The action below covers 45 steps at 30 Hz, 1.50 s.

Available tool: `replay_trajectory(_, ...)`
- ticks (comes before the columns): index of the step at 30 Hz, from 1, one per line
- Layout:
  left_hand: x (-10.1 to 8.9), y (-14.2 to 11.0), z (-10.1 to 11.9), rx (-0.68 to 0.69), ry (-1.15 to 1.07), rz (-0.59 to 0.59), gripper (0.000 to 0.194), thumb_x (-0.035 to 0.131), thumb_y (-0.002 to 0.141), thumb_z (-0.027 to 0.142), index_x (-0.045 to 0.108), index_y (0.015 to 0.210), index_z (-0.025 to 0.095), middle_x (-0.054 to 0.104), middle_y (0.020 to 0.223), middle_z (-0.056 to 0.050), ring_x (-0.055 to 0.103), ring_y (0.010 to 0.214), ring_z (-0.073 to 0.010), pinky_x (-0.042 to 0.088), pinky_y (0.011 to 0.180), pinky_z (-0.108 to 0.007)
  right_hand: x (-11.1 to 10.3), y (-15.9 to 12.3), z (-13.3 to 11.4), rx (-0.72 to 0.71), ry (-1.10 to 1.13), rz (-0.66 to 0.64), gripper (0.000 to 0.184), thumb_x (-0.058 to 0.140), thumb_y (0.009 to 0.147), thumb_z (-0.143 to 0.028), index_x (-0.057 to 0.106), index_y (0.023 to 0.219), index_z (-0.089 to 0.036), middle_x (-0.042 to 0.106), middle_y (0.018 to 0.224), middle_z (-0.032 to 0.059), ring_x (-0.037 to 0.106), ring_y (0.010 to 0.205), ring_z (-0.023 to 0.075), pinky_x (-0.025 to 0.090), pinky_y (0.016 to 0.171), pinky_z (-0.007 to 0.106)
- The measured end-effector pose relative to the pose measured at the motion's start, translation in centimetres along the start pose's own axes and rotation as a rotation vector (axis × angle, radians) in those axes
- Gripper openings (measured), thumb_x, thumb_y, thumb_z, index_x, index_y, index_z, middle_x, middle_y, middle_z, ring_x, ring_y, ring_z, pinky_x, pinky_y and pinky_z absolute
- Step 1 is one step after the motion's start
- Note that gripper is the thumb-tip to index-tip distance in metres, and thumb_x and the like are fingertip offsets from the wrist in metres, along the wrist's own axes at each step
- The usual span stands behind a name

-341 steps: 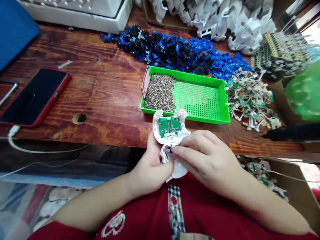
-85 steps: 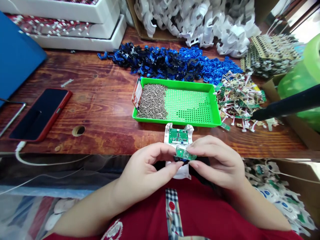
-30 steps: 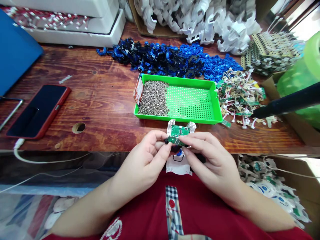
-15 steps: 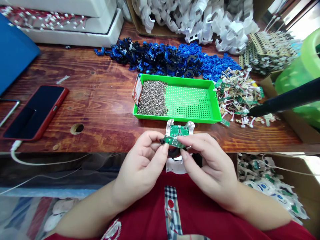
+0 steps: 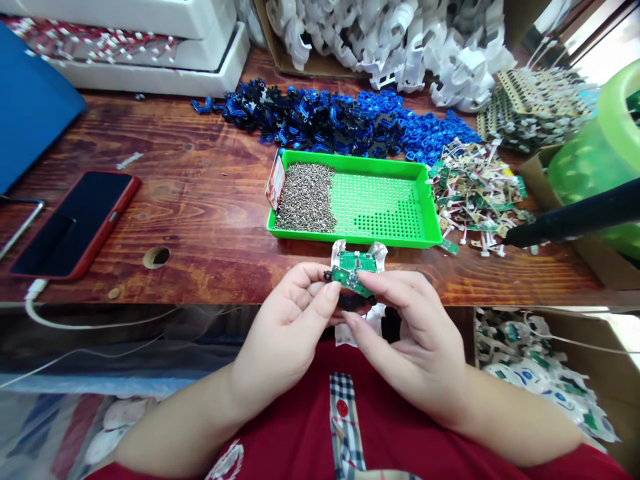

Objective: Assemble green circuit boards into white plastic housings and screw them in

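Observation:
Between my two hands, at the table's front edge, is a white plastic housing (image 5: 379,252) with a green circuit board (image 5: 353,275) in it. A black part (image 5: 351,302) shows just under the board. My left hand (image 5: 287,320) grips the left side of the assembly, thumb and index finger close to the board's left corner. On the other side my right hand (image 5: 417,333) touches the board with its index finger, while its thumb lies lower, near the black part. The undersides of the housing and some fingers are hidden.
A green tray (image 5: 385,241) of small screws (image 5: 305,200) stands just beyond my hands. Behind it lie blue and black plastic parts (image 5: 320,117). Small wired boards (image 5: 480,193) are piled at the right, near a black rod (image 5: 575,217). A phone (image 5: 75,223) lies at the left.
My right thumb has moved down and left, off the board's lower edge. The green board now sits slightly more tilted, its right end lower. My left hand has hardly moved.

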<state>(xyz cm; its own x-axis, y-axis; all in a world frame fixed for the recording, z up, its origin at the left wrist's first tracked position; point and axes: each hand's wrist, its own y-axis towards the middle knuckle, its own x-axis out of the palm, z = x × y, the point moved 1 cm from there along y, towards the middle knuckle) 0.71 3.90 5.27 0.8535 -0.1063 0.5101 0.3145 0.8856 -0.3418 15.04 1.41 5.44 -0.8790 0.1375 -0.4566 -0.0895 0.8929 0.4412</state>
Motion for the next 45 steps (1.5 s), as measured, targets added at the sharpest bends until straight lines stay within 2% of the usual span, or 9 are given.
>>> replay_trajectory(5,0.6,-0.1,-0.1,0.009,-0.077,-0.017,0.007,0.058,0.084,0.016,0.06,0.09,0.019,0.071,0.079,0.002,0.066,0.071,-0.0074,0.052,0.068,-0.014,-0.1,0.0,-0.1,-0.006,-0.063,0.026,0.047,0.066,0.074,-0.012,0.051,0.118,-0.02,0.056,0.101,0.0056,0.057,0.094,0.0114,0.053,0.084,0.024)
replay_trajectory(18,1.0,0.0,-0.6,0.012,-0.166,-0.086,0.01,0.052,0.088,0.012,0.057,0.092,0.019,0.071,0.083,0.003,0.067,0.077,-0.0057,0.052,0.073,-0.013,-0.4,-0.5,0.0,-0.025,-0.177,0.048,0.05,0.067,0.074,-0.013,0.048,0.119,-0.022,0.057,0.101,0.005,0.057,0.093,0.0121,0.052,0.083,0.026)
replay_trajectory(21,1.0,0.0,-0.7,0.008,-0.163,-0.086,0.009,0.051,0.088,0.012,0.056,0.092,0.019,0.071,0.085,0.003,0.067,0.077,-0.006,0.053,0.073,-0.014,-0.5,-0.6,0.2,-0.029,-0.219,0.044,0.051,0.068,0.073,-0.015,0.049,0.119,-0.021,0.057,0.101,0.0051,0.057,0.093,0.0123,0.051,0.084,0.026)
replay_trajectory(28,1.3,0.0,-0.3,0.006,-0.108,-0.067,0.004,0.053,0.088,0.015,0.054,0.092,0.017,0.07,0.083,0.002,0.066,0.074,-0.0051,0.052,0.07,-0.013,-1.0,-0.7,0.8,-0.08,-0.278,0.025,0.051,0.07,0.072,-0.021,0.051,0.119,-0.021,0.057,0.107,0.0077,0.056,0.101,0.0174,0.049,0.09,0.036)
replay_trajectory(35,1.4,0.2,-0.5,0.013,-0.05,-0.048,0.005,0.052,0.088,0.015,0.051,0.093,0.016,0.069,0.081,0.002,0.065,0.072,-0.0054,0.051,0.069,-0.013,-0.9,-0.5,0.8,-0.066,-0.292,0.014,0.048,0.069,0.071,-0.02,0.052,0.116,-0.02,0.058,0.104,0.0077,0.056,0.097,0.0172,0.052,0.083,0.035)
replay_trajectory(39,1.4,0.2,0.1,-0.003,0.055,-0.07,0.009,0.055,0.085,0.013,0.049,0.091,0.017,0.066,0.071,0.004,0.062,0.063,-0.0038,0.049,0.064,-0.011,-1.7,0.2,0.9,-0.133,-0.335,-0.075,0.046,0.069,0.071,-0.022,0.053,0.114,-0.02,0.057,0.104,0.0074,0.056,0.096,0.0168,0.053,0.083,0.034)
replay_trajectory(41,1.0,-0.2,1.0,-0.026,0.149,-0.136,0.015,0.056,0.085,0.018,0.047,0.097,0.018,0.067,0.078,0.003,0.064,0.07,-0.0071,0.051,0.069,-0.016,-2.4,0.8,1.3,-0.181,-0.334,-0.101,0.046,0.07,0.071,-0.023,0.054,0.114,-0.02,0.058,0.102,0.0067,0.058,0.093,0.0156,0.053,0.082,0.031)
replay_trajectory(43,0.2,-0.6,2.2,-0.016,0.307,-0.185,0.021,0.057,0.085,0.025,0.047,0.102,0.02,0.068,0.091,-0.001,0.065,0.083,-0.012,0.051,0.075,-0.021,-3.2,1.3,2.1,-0.252,-0.38,-0.015,0.049,0.072,0.068,-0.021,0.055,0.114,-0.02,0.059,0.101,0.0066,0.058,0.092,0.016,0.053,0.082,0.031)
replay_trajectory(45,-1.0,-1.1,3.2,-0.011,0.579,-0.193,0.015,0.058,0.083,0.029,0.051,0.093,0.02,0.069,0.087,-0.002,0.065,0.078,-0.0134,0.05,0.067,-0.02,-3.8,1.8,3.3,-0.31,-0.456,0.115,0.054,0.075,0.064,-0.02,0.055,0.114,-0.02,0.059,0.1,0.0069,0.058,0.092,0.0175,0.052,0.082,0.032)
